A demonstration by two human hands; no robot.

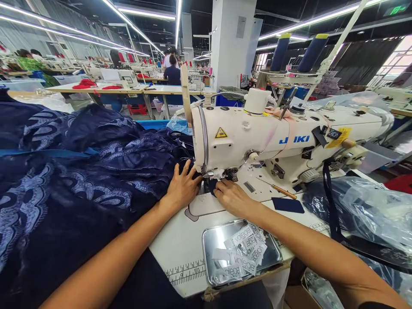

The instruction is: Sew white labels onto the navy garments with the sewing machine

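Bright lamps (151, 13) run in long lines over a big sewing room, where a person in dark blue (174, 74) sits at the back, seen from behind. At the left, a large heap of navy cloth (80, 184) with pale scallop patterns covers the table and reaches the head of the white machine (238, 146). The left hand (184, 185) lies at the edge of this cloth, with its fingers spread wide and their tips beside the needle area. Between the two hands, a small navy piece (212, 187) lies under the machine head. The right hand (232, 195) is narrow, its fingers bent together upon this piece; whether it pinches it, I cannot tell.

Below, a printed ruler (188, 271) marks the table edge, and next to it a metal tray (209, 240) holds white labels (244, 261) which read "valege". On the machine are a yellow warning triangle (220, 133) and the blue brand JUKI (294, 139), partly covered by a peach band (290, 133). Further right lie an awl (283, 192) with wooden handle and a navy patch (288, 205). Two navy thread cones (280, 53) stand behind the machine. Clear plastic bags (373, 210) are at the far right.
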